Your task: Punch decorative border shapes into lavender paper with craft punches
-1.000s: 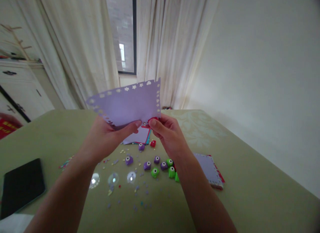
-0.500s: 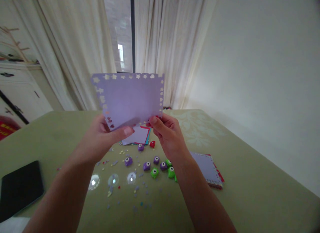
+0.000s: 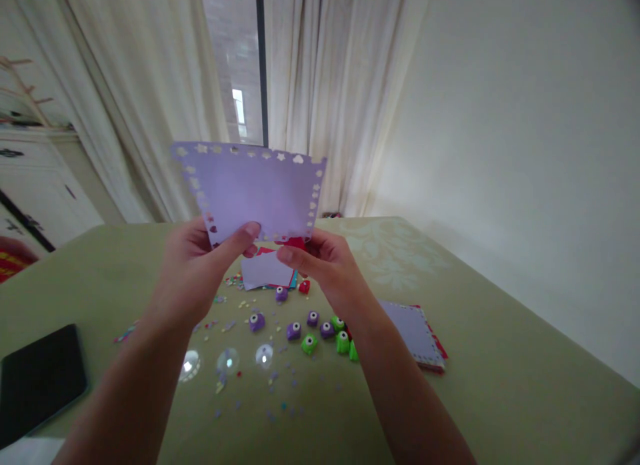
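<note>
1 lilac sheet (image 3: 255, 192), star and heart cutouts (image 3: 281, 157) along its edges

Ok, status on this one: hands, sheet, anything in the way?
Left hand grips purple sheet, raised above table. Right hand holds red piece at sheet's lower edge. Eyed pieces below; right forearm partly hides a green one.

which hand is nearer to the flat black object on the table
Left. The left hand, holding the purple sheet, is beyond the flat black object and to its right; the right hand, holding the red punch, is even farther right.
</note>
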The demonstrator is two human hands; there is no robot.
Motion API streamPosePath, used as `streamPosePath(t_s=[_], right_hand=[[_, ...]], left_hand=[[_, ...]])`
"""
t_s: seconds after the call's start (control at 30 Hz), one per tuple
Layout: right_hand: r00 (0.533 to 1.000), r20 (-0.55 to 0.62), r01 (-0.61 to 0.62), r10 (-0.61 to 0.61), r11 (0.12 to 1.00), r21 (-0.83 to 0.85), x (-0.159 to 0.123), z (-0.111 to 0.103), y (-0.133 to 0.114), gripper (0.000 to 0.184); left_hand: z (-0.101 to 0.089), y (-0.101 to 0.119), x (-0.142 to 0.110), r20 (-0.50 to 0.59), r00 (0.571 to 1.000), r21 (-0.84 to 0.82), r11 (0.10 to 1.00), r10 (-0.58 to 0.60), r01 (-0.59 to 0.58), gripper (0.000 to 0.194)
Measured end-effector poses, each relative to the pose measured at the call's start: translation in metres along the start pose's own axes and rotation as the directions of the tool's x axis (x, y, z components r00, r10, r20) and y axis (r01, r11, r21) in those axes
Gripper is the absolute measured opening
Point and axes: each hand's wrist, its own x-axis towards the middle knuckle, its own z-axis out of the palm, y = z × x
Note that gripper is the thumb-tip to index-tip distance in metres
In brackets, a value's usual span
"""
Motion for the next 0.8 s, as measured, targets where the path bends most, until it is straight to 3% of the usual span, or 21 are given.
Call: streamPosePath(t_s=[0.13,0.33,0.6,0.8], right_hand=[[0.995,-0.056,0.088,-0.088,0.996,-0.004,0.000,-0.002,0.001,0.028],[0.994,-0.075,0.076,-0.077,0.997,-0.023,0.001,-0.005,0.002,0.033],[0.988,-0.095,0.125,-0.125,0.992,-0.010,-0.002,0.002,-0.003,0.032],[0.995,-0.072,0.073,-0.072,0.997,0.017,-0.001,0.005,-0.001,0.039]], left_hand=[[-0.002,0.001,0.002,0.049,0.997,0.060,0.997,-0.052,0.049,0.023],[-0.005,0.009,0.000,0.116,0.993,0.171,0.985,-0.009,-0.011,0.024],[-0.008,0.011,0.001,0.111,0.992,0.249,0.965,0.058,-0.084,0.025],[-0.004,0.011,0.001,0.054,0.995,0.204,0.974,0.090,-0.099,0.020]])
